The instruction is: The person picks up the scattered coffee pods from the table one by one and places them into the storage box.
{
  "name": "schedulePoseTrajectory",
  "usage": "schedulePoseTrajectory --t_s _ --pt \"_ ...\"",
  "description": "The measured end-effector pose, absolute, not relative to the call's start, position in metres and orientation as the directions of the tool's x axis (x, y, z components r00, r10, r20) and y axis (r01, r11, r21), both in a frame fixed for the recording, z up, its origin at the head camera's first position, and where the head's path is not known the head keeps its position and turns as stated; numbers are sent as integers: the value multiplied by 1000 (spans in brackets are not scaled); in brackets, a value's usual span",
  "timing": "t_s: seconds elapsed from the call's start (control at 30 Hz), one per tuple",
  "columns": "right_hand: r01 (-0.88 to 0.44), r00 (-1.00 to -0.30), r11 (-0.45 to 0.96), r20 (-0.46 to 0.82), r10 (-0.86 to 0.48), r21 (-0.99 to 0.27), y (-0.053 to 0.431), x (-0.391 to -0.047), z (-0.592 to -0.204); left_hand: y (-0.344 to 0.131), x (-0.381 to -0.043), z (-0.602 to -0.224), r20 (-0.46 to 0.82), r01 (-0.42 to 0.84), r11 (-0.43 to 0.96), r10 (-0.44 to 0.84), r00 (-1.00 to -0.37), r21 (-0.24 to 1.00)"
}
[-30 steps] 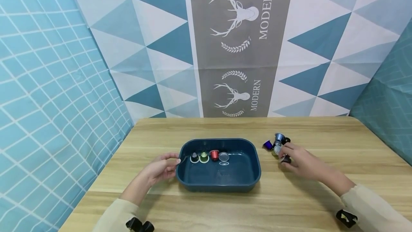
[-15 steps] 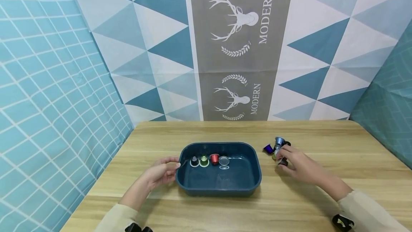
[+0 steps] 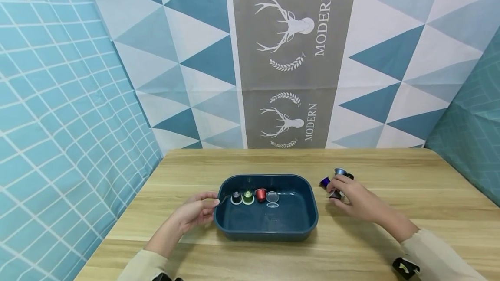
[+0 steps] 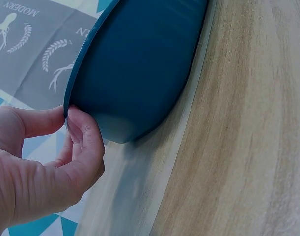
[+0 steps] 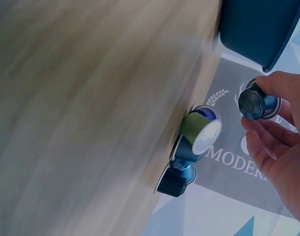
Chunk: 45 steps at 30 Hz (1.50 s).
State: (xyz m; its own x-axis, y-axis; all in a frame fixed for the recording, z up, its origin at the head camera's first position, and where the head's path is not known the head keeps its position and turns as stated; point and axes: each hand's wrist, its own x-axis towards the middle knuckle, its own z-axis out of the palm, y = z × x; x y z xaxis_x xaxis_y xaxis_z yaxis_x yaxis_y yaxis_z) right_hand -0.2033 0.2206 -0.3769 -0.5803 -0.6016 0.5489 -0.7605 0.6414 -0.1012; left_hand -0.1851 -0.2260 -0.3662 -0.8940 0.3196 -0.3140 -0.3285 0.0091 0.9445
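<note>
partway along, with more to bring over from the right

starting at left: pinching the left rim of the tray (image 3: 266,233) between thumb and curled fingers with the left hand (image 3: 194,213), probably to steady it. sitting right of that hand, on the table (image 3: 218,255).

inside, lined up toward the far wall, left to right: a navy pod (image 3: 236,198) and a green pod (image 3: 248,197), both wide end down; then a red pod (image 3: 261,194), tilted or lying, cannot tell which; then a silver-lidded pod (image 3: 272,197), turned lid toward the near side. to judge by the neat row, done with these four. leaving bare floor to the right of the row and on the near side.

right of the tray, well apart from the row: grasping a dark pod (image 5: 253,104) between thumb and fingertips with the right hand (image 3: 354,197), seemingly lifted off the table and not yet over the tray.

just beyond, in a loose cluster on the table: a purple pod (image 3: 325,182), an olive pod (image 5: 193,127) mostly hidden by the hand in the head view, a blue pod (image 3: 340,171) and, farthest right, a black pod (image 3: 350,176). perhaps hiding one more among them; too overlapped to tell.

judging from this: four in, one on the way, at least four left; likely short of halfway.
</note>
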Motion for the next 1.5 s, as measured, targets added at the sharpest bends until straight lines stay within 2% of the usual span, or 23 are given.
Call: schedulePoseTrajectory --t_s 0.37,0.93,1.2,1.5 --pt "-769 -581 627 547 -603 -126 211 -203 -368 -225 -181 -369 -321 -335 11 322 -891 942" --pt "-756 -630 632 455 -630 -171 192 -200 -345 -226 -179 -373 -315 -329 15 341 -886 944" --pt "-793 -586 590 452 -672 -152 188 -205 -335 -227 -182 -370 -322 -343 -1 341 -883 939" --pt "-817 -565 561 386 -729 -136 181 -213 -316 -227 -188 -366 -323 -344 0 343 -882 939"
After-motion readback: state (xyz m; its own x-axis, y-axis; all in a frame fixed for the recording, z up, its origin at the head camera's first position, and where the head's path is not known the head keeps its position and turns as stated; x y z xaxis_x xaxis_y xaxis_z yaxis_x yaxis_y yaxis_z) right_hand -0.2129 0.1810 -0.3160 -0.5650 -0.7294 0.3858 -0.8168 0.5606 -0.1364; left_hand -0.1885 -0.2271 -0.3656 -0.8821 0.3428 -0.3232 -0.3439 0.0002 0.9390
